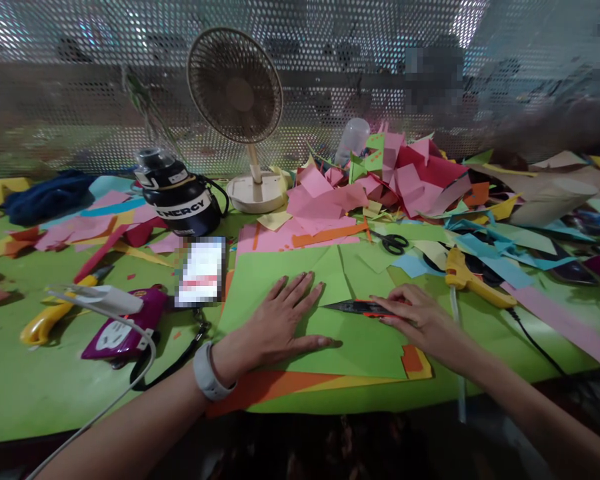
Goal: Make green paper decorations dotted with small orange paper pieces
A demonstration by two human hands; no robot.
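Observation:
My left hand (280, 323) lies flat with fingers spread on a light green paper sheet (370, 350). A grey band is on that wrist. My right hand (415, 317) is closed around a black pointed cutting tool (350, 306) with red at its grip. Its tip points left, low over or touching the sheet; I cannot tell which. My fingers hide the grip, so scissors or knife is unclear. A slanted cut or fold edge shows in the green paper above the tool. Orange paper (270, 387) and yellow paper stick out beneath the sheet.
Behind the sheet stand a fan (235, 87), a black bottle (180, 197) and a pile of pink scraps (330, 200). Black-handled scissors (394, 243) and a yellow glue gun (475, 280) lie right. A phone (201, 272), purple pouch (125, 330) and yellow cutter (50, 320) lie left.

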